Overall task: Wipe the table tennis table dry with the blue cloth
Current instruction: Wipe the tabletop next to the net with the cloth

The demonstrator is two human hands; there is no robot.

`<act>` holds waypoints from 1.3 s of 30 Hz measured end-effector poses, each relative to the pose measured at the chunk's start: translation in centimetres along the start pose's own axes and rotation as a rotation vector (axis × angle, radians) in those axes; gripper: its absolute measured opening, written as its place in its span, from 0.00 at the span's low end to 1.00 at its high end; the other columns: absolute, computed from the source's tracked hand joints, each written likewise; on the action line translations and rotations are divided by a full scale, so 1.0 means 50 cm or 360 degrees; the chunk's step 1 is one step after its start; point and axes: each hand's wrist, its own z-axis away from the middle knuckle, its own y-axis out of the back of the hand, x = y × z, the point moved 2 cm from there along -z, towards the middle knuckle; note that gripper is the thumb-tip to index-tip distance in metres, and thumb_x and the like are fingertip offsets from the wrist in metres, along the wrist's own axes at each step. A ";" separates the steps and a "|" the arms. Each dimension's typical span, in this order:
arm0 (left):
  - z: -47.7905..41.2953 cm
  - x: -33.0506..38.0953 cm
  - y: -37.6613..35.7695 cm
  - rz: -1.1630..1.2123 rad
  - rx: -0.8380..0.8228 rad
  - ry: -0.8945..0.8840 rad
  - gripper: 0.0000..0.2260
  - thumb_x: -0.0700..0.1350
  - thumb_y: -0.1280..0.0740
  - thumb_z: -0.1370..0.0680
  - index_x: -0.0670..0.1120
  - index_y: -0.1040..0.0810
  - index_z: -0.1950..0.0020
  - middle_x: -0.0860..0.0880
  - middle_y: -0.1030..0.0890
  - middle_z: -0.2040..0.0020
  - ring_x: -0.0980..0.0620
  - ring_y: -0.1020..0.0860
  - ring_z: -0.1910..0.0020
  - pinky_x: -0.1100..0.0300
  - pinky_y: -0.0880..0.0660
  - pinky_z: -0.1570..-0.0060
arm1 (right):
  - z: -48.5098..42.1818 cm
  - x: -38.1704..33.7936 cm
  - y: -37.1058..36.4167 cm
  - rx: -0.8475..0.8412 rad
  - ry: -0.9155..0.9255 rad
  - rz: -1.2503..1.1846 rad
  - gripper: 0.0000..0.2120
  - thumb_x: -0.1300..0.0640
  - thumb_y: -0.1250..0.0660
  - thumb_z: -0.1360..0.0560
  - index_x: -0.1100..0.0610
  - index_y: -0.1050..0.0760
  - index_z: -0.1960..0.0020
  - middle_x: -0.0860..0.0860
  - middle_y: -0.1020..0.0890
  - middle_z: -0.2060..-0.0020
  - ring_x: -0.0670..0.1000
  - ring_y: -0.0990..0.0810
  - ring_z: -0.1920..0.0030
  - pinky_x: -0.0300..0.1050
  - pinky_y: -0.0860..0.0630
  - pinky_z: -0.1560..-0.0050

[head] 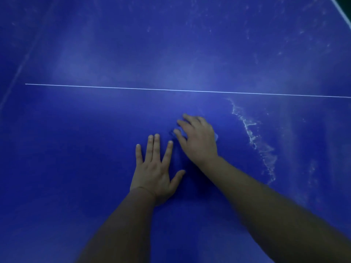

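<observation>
My left hand (pixel 154 173) lies flat on the deep blue table tennis worktop (pixel 76 139), palm down. Its fingers are straight and fanned wide, the thumb is splayed out to the right, and it holds nothing.

Just beyond those fingertips and slightly to the right, my right hand (pixel 197 141) presses down on the small blue cloth (pixel 216 137). Its fingers are spread and only a little bent, lying on top of the cloth rather than closing round it. The cloth is almost wholly hidden under that palm. A pale corner pokes out on the little-finger side, and a darker crumpled fold shows beside the thumb tip. It is nearly the same colour as the worktop, so I cannot make out its full outline.

To the right of my right fingers, well apart from them, a ragged whitish streak of water (pixel 252 137) curves across the surface towards me. Beyond both sets of fingertips a thin white painted line (pixel 171 89) crosses the worktop from side to side. Past it the surface looks hazy and smeared, with faint pale flecks. Far off at the upper right a white edge stripe (pixel 340 8) marks the border of the worktop.
</observation>
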 end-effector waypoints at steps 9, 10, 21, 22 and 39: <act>0.000 -0.003 0.008 -0.0001 -0.0028 -0.0008 0.39 0.71 0.60 0.22 0.49 0.56 0.17 0.38 0.59 0.19 0.40 0.64 0.20 0.33 0.57 0.25 | -0.048 0.154 0.043 0.0113 -0.0740 0.0174 0.18 0.48 0.37 0.21 0.59 0.18 0.41 0.57 0.19 0.38 0.64 0.23 0.41 0.55 0.28 0.42; 0.000 -0.004 0.007 0.0007 -0.0026 -0.0012 0.39 0.71 0.58 0.22 0.48 0.52 0.17 0.37 0.55 0.19 0.40 0.60 0.20 0.32 0.54 0.25 | -0.047 0.115 0.032 0.0113 -0.0581 0.0138 0.19 0.46 0.38 0.21 0.59 0.18 0.42 0.57 0.18 0.40 0.63 0.22 0.43 0.54 0.27 0.42; -0.033 0.026 0.005 0.0118 0.0232 -0.0018 0.36 0.65 0.48 0.22 0.44 0.38 0.20 0.39 0.46 0.19 0.41 0.51 0.19 0.38 0.53 0.25 | -0.098 0.318 0.076 -0.0023 -0.0868 0.0340 0.17 0.46 0.39 0.19 0.53 0.19 0.39 0.53 0.20 0.39 0.62 0.24 0.42 0.51 0.27 0.47; -0.044 0.041 0.008 0.0115 0.0232 -0.0050 0.36 0.65 0.49 0.21 0.44 0.40 0.20 0.39 0.47 0.19 0.42 0.52 0.19 0.37 0.53 0.25 | -0.071 0.358 0.099 -0.0067 -0.1008 0.0354 0.19 0.44 0.41 0.19 0.53 0.21 0.36 0.53 0.22 0.35 0.62 0.26 0.40 0.53 0.28 0.44; -0.095 0.127 -0.012 -0.0010 0.0120 -0.0008 0.35 0.65 0.53 0.20 0.47 0.43 0.19 0.42 0.47 0.18 0.43 0.53 0.19 0.34 0.52 0.25 | -0.065 0.396 0.097 0.0034 -0.0872 0.0373 0.17 0.47 0.39 0.18 0.54 0.20 0.37 0.54 0.22 0.34 0.63 0.26 0.40 0.52 0.29 0.41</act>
